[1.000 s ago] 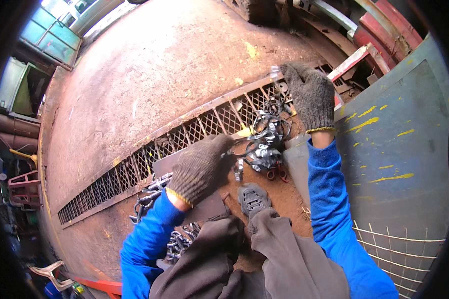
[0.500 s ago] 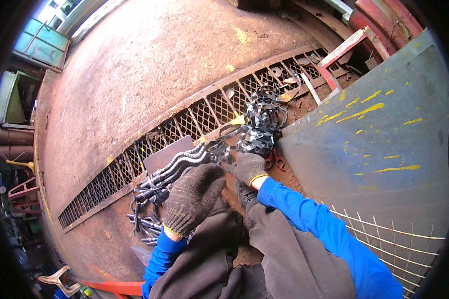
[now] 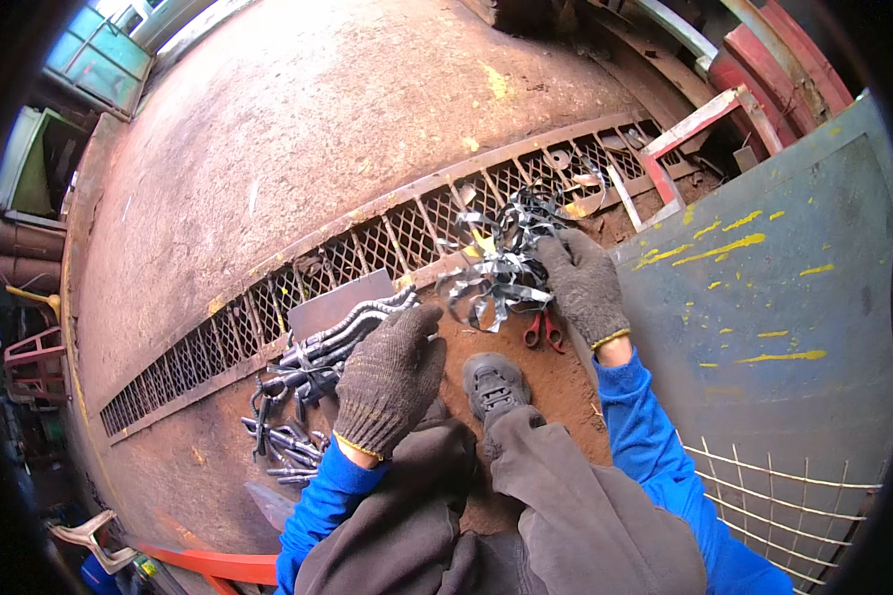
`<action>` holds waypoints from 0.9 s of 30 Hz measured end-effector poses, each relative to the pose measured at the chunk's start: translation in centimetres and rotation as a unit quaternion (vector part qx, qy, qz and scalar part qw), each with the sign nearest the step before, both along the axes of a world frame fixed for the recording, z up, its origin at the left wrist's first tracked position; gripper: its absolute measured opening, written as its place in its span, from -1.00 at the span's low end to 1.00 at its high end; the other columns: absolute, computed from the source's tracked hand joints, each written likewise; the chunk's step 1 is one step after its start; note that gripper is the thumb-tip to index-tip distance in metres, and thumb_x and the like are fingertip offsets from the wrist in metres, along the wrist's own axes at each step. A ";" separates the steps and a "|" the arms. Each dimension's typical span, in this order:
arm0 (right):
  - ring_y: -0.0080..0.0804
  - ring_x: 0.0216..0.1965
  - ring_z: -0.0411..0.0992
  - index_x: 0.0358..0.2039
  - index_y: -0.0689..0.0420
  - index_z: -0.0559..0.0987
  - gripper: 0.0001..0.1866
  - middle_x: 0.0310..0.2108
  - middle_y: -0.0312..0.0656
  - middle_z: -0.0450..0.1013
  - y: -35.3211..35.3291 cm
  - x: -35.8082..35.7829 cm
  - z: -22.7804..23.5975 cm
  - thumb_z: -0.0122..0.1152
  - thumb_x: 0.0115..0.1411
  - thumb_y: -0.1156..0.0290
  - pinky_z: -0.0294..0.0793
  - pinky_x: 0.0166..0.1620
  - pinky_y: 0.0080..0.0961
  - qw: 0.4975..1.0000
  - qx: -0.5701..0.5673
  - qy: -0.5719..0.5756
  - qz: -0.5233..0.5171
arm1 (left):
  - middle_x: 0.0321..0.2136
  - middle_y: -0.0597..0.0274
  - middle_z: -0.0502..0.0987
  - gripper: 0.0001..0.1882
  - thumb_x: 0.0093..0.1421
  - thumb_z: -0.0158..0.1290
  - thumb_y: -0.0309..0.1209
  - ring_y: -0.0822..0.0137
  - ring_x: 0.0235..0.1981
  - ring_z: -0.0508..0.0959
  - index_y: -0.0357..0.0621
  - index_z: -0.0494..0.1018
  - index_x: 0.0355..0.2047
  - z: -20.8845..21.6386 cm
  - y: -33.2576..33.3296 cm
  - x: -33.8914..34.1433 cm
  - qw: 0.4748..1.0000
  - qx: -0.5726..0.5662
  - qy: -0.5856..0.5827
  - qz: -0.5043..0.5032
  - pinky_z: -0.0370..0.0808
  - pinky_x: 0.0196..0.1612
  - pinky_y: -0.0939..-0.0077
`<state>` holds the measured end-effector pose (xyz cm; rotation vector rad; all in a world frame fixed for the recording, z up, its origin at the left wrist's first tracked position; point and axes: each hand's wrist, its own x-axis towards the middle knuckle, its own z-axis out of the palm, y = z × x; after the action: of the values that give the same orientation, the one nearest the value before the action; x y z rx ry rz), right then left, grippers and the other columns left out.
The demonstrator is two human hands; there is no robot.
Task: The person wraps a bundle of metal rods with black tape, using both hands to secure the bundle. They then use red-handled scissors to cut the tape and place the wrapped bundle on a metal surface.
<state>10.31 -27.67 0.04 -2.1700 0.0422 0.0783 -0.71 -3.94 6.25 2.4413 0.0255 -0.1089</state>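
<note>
My left hand (image 3: 387,382), in a dark knitted glove, is closed beside a bundle of grey and black ribbed tubes (image 3: 342,337). Its fingertips point toward the tubes' right end, and what they hold, if anything, is hidden. Farther right, my gloved right hand (image 3: 583,288) grips a loose tangle of shiny black plastic strips (image 3: 501,273). Some strips hang in loops to the left of that hand. Red-handled scissors (image 3: 544,330) lie on the dirt just below the tangle. More short dark tubes (image 3: 293,451) lie left of my left wrist.
A rusty metal grating (image 3: 367,243) crosses the ground beyond my hands, with a flat grey plate (image 3: 337,302) at its near edge. At right stands a large grey sheet (image 3: 764,268) with yellow marks. White wire mesh (image 3: 774,496) is beside my right forearm. My shoe (image 3: 494,385) is between my hands.
My right hand has moved right and away from my left hand, spreading the black strips out. My left hand has barely shifted. The shoe and scissors now show more fully.
</note>
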 end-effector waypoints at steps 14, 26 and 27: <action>-0.69 -0.74 -0.01 -0.34 0.04 0.35 -0.68 -0.67 -0.52 -0.01 -1.9 3.1 7.5 -0.13 0.52 0.13 0.09 -0.67 -0.63 0.709 0.694 0.072 -0.104 | -0.39 0.18 0.62 -0.76 0.29 0.17 -0.33 0.31 -0.34 0.59 -0.24 0.55 -0.14 -6.7 -5.0 -1.1 0.890 -0.367 0.144 -0.227 0.52 -0.19 0.30; 0.04 -0.17 0.54 -0.07 0.31 0.53 -0.55 -0.19 0.12 0.57 0.4 12.8 -4.1 -0.06 0.47 0.12 0.47 -0.12 -0.22 0.904 0.028 -0.284 -0.319 | -0.51 0.21 0.59 -0.60 0.29 0.11 -0.12 0.35 -0.57 0.55 -0.21 0.47 -0.08 5.1 13.2 -13.2 0.830 -0.534 -0.016 0.158 0.54 -0.49 0.33; 0.09 -0.14 0.53 -0.06 0.30 0.52 -0.55 -0.18 0.14 0.56 -0.1 12.2 -4.7 -0.07 0.46 0.11 0.47 -0.11 -0.20 0.913 -0.001 -0.256 -0.319 | -0.62 0.22 0.50 -0.59 0.39 -0.05 0.02 0.38 -0.74 0.45 -0.08 0.45 -0.13 3.3 15.4 -12.3 0.776 -0.623 -0.098 0.007 0.47 -0.69 0.32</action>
<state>22.48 -27.75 -4.65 -2.0122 0.4431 -0.8588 -13.05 11.43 9.59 1.0931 -0.0955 0.1181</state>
